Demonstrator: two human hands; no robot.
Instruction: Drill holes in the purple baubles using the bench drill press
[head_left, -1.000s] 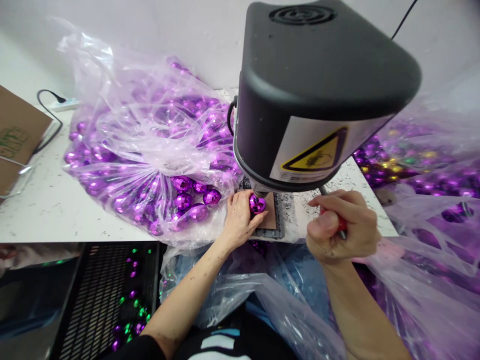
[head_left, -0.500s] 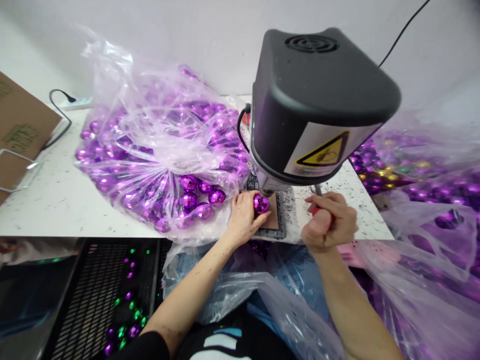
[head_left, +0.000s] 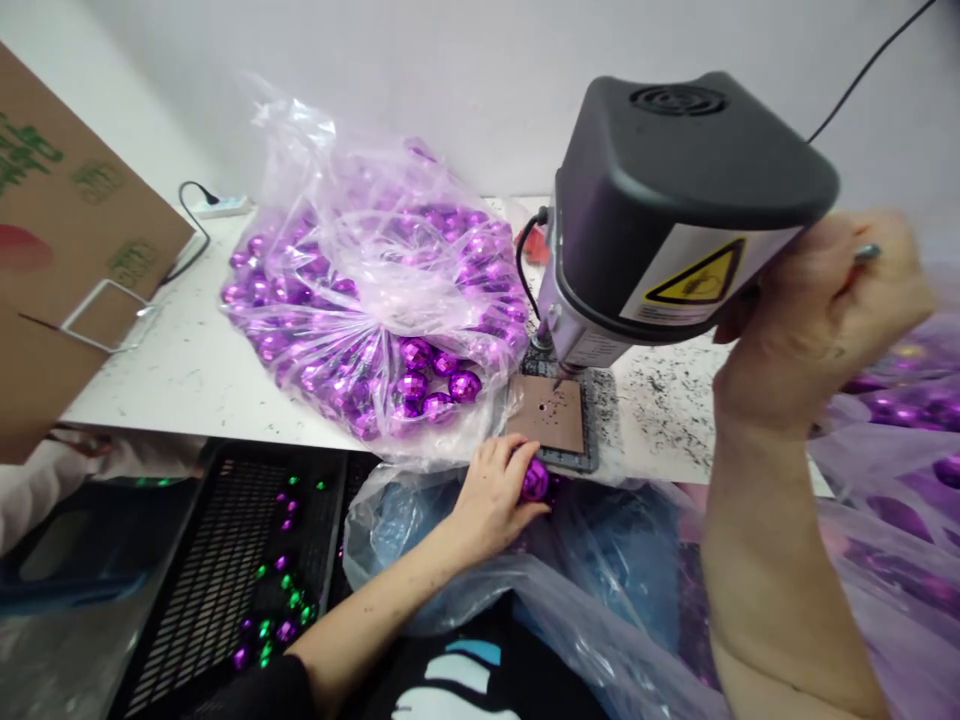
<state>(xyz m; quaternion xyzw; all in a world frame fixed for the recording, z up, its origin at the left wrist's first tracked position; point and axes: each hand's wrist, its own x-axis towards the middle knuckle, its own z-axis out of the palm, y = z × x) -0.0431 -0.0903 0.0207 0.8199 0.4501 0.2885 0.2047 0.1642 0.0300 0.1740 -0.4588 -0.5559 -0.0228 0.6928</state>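
Observation:
My left hand (head_left: 491, 498) is closed around a shiny purple ball (head_left: 535, 480) just off the table's front edge, above the plastic on my lap. Behind it, a brown board (head_left: 547, 412) with a small hole and specks lies on the dark base of a black machine (head_left: 682, 200) with a yellow warning label. My right hand (head_left: 825, 300) is raised at the machine's right side, fingers curled; a metal tip shows by it, and what it grips is mostly hidden. A clear bag (head_left: 375, 300) full of purple balls lies left of the machine.
A cardboard box (head_left: 90, 250) stands at the left of the white table (head_left: 202, 370). Below is a black crate (head_left: 217, 560) with small green and purple balls. More bagged purple balls (head_left: 915, 410) are at the right. A person's sleeve (head_left: 142, 460) shows at far left.
My left hand has drawn the purple ball off the board toward me, past the table edge. My right hand has risen from low by the red handle to the machine's side. The view has shifted.

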